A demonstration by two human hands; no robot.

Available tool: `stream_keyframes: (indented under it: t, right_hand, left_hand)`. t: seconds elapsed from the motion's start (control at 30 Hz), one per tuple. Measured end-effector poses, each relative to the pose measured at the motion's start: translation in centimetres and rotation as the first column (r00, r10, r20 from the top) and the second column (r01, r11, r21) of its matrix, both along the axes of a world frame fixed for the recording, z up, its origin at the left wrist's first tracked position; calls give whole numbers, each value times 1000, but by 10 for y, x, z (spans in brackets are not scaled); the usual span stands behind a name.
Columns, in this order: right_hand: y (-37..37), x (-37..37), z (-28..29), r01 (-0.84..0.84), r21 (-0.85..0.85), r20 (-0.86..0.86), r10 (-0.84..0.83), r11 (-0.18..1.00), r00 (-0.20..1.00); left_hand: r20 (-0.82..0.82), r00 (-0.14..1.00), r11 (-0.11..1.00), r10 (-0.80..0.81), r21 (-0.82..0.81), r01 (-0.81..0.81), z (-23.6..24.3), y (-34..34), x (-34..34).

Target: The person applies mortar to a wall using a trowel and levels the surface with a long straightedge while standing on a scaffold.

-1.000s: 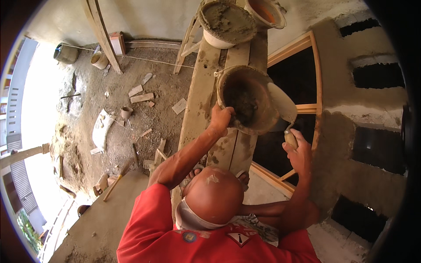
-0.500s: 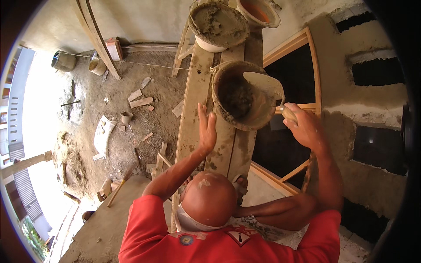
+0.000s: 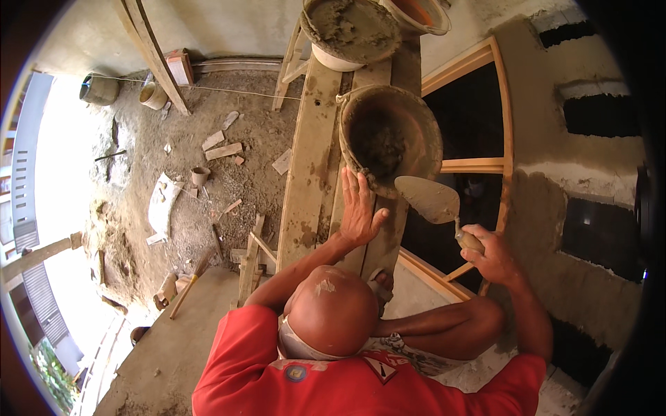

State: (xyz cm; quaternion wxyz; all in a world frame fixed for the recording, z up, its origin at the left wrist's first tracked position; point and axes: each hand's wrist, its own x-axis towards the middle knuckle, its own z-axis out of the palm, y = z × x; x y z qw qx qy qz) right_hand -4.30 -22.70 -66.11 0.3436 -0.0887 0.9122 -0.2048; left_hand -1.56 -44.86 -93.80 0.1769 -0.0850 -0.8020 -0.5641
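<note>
My left hand (image 3: 358,211) is open, its fingers stretched out and the thumb apart. Its fingertips reach the near-left rim of a mortar-smeared bucket (image 3: 424,128); whether they press on it I cannot tell. Wet grey mortar (image 3: 381,151) lies in the bottom of this bucket. My right hand (image 3: 491,256) is closed round the wooden handle of a pointing trowel (image 3: 429,200). The trowel's blade, filmed with grey mortar, is held just outside the bucket's near-right rim and points left.
The bucket stands on a plank scaffold (image 3: 305,201). Behind it are a heaped mortar tub (image 3: 350,31) and another bucket (image 3: 416,15). Wooden window frames (image 3: 508,125) line the right wall. Rubble, a small pot (image 3: 200,175) and a white sack (image 3: 161,208) lie on the ground at left.
The trowel has come out of the bucket toward me, with my right hand lower. My left hand has moved right, its fingers now at the bucket's near rim.
</note>
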Motion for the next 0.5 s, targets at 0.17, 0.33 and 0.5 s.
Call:
stream_keyframes:
  t: [0.17,0.33,0.5]
  right_hand:
    - [1,6,3,82,17,-32,-81,997,996]
    - [1,8,9,125,3,-32,-125,992,992]
    - [-11,2,7,115,-39,19,-115,993,993]
  left_hand:
    - [64,968,851,244,-493,-182,29,4,-9]
    - [83,975,941,208,-287,-176,46,-24,-19]
    - [202,968,964,150,-247,-98,13,-29,-2]
